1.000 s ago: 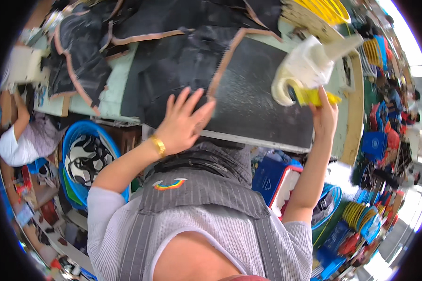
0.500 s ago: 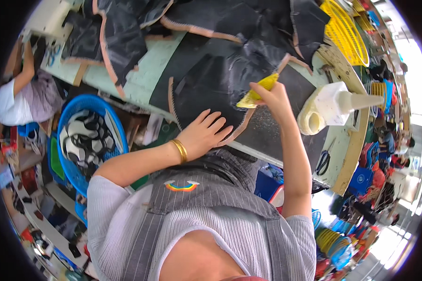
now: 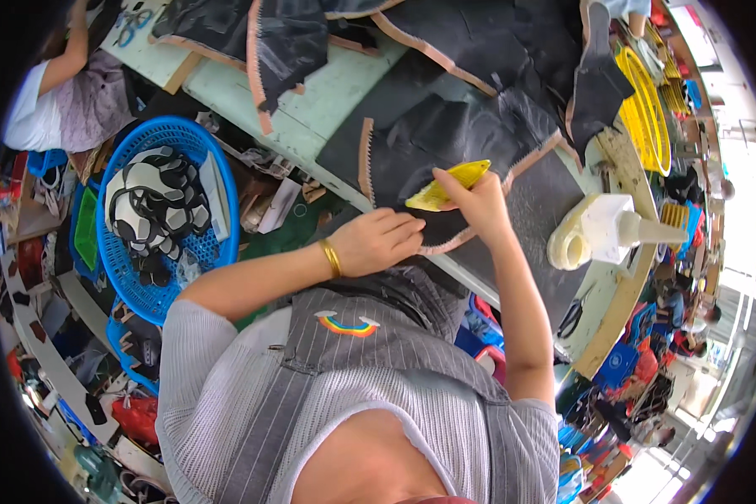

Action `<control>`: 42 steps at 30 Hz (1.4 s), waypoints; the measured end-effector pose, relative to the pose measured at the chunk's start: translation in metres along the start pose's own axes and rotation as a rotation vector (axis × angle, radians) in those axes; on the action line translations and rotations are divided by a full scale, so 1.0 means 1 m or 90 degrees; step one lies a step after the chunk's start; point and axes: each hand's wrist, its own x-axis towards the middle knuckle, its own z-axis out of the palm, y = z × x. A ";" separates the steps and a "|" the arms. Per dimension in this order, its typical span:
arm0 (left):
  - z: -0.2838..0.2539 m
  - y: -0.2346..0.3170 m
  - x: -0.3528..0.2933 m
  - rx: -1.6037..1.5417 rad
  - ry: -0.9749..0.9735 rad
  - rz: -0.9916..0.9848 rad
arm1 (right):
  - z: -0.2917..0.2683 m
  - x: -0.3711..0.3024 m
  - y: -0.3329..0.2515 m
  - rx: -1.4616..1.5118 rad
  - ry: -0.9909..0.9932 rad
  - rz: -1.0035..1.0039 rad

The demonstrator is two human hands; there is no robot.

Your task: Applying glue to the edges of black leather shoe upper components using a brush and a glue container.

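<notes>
My right hand [image 3: 481, 204] grips a flat yellow wedge-shaped tool [image 3: 433, 196] over a black leather-like piece [image 3: 428, 139]. Thumb and fingers pinch the tool's right part; whether its lower edge touches the piece I cannot tell. Toothed tan strips run along that piece's edges. At its near edge, my left hand [image 3: 376, 242] lies with fingers curled and drawn together, apparently pinching the edge; the fingertips are partly hidden. Beneath the piece is a dark mat [image 3: 539, 231]. To the right stands a white plastic bottle [image 3: 601, 231] with a long spout and a side opening.
More black pieces [image 3: 479, 38] with tan edging cover the table's far side. A yellow basket [image 3: 644, 109] stands at far right, dark-handled scissors [image 3: 573, 317] near right. A blue basket [image 3: 233, 244] of black-and-white parts stands left, below table height. Another person [image 3: 67, 101] sits far left.
The view has shifted, moving the table right and down in it. My left hand's spread fingers have drawn together at the near edge. The yellow tool has moved left, away from the right-hand trim.
</notes>
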 end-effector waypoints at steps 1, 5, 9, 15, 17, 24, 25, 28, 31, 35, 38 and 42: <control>-0.004 0.004 -0.009 -0.017 -0.001 0.010 | 0.002 0.004 -0.025 -0.090 -0.004 0.044; -0.008 0.006 -0.020 0.008 0.016 -0.047 | 0.045 0.043 -0.025 -0.071 0.027 -0.133; -0.009 0.028 -0.051 -0.244 0.229 -0.586 | 0.028 0.031 -0.016 -0.085 -0.155 -0.019; 0.005 0.022 -0.031 -1.105 0.233 -0.872 | 0.009 0.018 -0.046 -0.284 -0.298 -0.100; 0.012 0.021 -0.035 -1.013 0.314 -0.916 | 0.017 0.003 -0.049 -0.178 -0.353 -0.073; 0.026 0.031 -0.027 -0.908 0.292 -0.848 | -0.028 0.017 -0.038 -0.190 -0.260 -0.107; 0.022 0.032 -0.026 -0.855 0.291 -0.826 | -0.017 0.016 -0.044 -0.082 -0.193 -0.176; 0.015 0.032 -0.033 -0.712 0.277 -0.795 | -0.044 0.024 -0.013 -0.175 -0.232 -0.112; 0.016 0.032 -0.030 -0.687 0.256 -0.769 | -0.090 0.021 -0.004 -0.219 -0.184 -0.056; 0.016 0.031 -0.030 -0.603 0.210 -0.752 | -0.030 -0.002 -0.028 -0.082 -0.238 -0.165; 0.007 0.031 -0.025 -0.607 0.176 -0.733 | -0.069 -0.001 0.006 -0.151 -0.185 -0.097; 0.014 0.040 -0.020 -0.674 0.148 -0.743 | -0.093 -0.003 -0.002 -0.172 0.093 -0.142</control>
